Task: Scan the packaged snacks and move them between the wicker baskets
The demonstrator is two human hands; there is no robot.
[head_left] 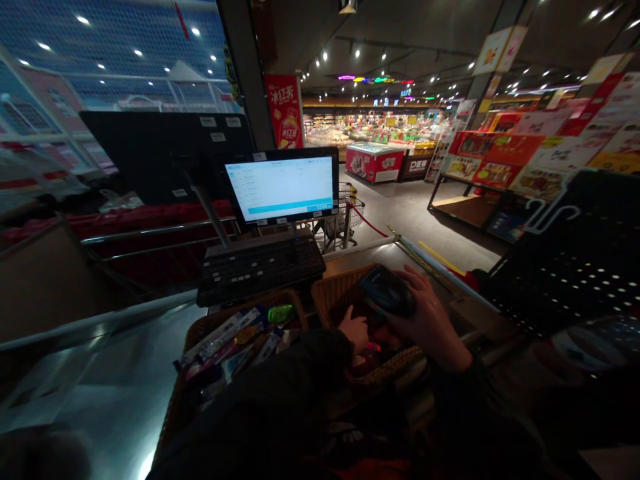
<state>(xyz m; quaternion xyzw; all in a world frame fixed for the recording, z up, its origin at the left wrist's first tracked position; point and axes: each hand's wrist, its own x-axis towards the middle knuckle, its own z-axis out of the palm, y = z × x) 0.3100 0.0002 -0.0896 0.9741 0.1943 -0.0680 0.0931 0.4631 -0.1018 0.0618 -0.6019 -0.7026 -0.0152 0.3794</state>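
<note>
In my right hand point(430, 320) is a dark, rounded barcode scanner point(387, 291), held above the right wicker basket point(327, 293) with my fingers wrapped round its side. My left hand point(354, 330) reaches into that same basket, index finger stretched out, with nothing visible in its grasp. Small red and pink packages point(365, 360) lie just below it, too dim to name. Whether my left fingers touch them I cannot tell. Beside it, a left wicker basket point(295, 300) holds several long slim packs point(225, 337) and a bright green item point(281, 313).
Behind the baskets stand a black keyboard point(260, 263) and a lit checkout screen point(283, 187), with a dark second monitor point(165, 153) to the left. A metal counter point(100, 373) extends left. A black perforated panel point(565, 267) with white hooks rises at right.
</note>
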